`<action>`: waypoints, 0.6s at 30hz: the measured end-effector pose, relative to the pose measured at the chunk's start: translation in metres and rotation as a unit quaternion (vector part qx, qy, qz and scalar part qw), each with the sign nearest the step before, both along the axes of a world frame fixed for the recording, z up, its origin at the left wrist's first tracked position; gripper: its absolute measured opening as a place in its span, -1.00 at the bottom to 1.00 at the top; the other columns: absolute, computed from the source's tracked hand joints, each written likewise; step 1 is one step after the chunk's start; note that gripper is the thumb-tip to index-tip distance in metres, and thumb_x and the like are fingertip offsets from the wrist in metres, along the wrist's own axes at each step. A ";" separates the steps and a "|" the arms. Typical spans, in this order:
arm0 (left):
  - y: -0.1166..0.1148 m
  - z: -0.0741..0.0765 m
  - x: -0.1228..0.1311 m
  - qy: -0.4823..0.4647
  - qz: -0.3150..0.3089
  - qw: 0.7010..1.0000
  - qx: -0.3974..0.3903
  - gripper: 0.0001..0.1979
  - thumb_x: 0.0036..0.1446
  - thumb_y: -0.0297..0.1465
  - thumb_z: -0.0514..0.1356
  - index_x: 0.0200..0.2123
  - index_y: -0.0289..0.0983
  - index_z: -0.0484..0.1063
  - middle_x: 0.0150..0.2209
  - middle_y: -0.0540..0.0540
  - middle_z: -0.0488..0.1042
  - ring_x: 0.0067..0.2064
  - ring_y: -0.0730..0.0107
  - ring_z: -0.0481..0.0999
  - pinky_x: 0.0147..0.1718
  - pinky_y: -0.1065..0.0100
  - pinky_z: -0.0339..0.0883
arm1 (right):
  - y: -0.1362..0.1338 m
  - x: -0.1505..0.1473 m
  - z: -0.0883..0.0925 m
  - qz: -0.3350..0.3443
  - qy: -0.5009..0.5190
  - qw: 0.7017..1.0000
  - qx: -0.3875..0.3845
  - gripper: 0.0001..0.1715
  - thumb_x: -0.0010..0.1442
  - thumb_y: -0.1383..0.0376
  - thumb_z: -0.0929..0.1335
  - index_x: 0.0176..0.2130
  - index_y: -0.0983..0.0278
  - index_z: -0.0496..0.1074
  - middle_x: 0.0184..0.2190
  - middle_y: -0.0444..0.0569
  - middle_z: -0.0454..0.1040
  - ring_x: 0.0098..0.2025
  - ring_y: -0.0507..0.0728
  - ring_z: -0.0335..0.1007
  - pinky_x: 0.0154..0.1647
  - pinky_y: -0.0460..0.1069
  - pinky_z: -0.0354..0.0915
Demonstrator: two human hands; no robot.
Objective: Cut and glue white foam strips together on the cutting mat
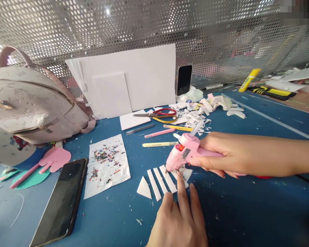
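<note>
My right hand (218, 154) grips a pink hot glue gun (185, 152), its nozzle pointing down-left onto a small white foam piece (187, 174) on the blue table. My left hand (179, 219) reaches in from below, fingers spread, with one fingertip pressing that same foam piece beside the nozzle. Just left of it lie three narrow white foam strips (161, 180) and a white foam triangle (144, 188).
A phone (61, 202) lies at the lower left, beside a white sheet with coloured bits (106, 164). Pens (159, 133), scissors (162, 113), foam scraps (195, 115) and upright white boards (128, 82) stand farther back. A backpack (33, 103) sits far left. Yellow knives (249, 79) lie at the right.
</note>
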State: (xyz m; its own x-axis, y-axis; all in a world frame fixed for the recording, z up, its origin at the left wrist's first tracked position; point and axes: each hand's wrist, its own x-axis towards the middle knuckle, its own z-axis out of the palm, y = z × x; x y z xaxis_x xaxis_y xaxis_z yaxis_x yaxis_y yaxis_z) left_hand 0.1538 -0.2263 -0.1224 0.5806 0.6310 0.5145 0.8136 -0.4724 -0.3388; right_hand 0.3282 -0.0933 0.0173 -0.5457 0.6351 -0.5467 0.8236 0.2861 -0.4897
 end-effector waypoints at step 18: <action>-0.003 0.003 0.000 0.003 0.001 0.999 -0.034 -0.10 0.25 0.27 0.01 0.12 -0.48 0.50 0.10 -0.62 0.49 -0.09 -0.03 0.68 -0.29 0.27 0.43 | -0.007 -0.001 0.004 -0.049 0.005 0.999 0.010 -0.30 0.21 -0.34 0.25 -0.41 0.22 0.36 -0.49 -0.10 0.45 -0.54 0.06 0.30 -0.47 -0.01 0.20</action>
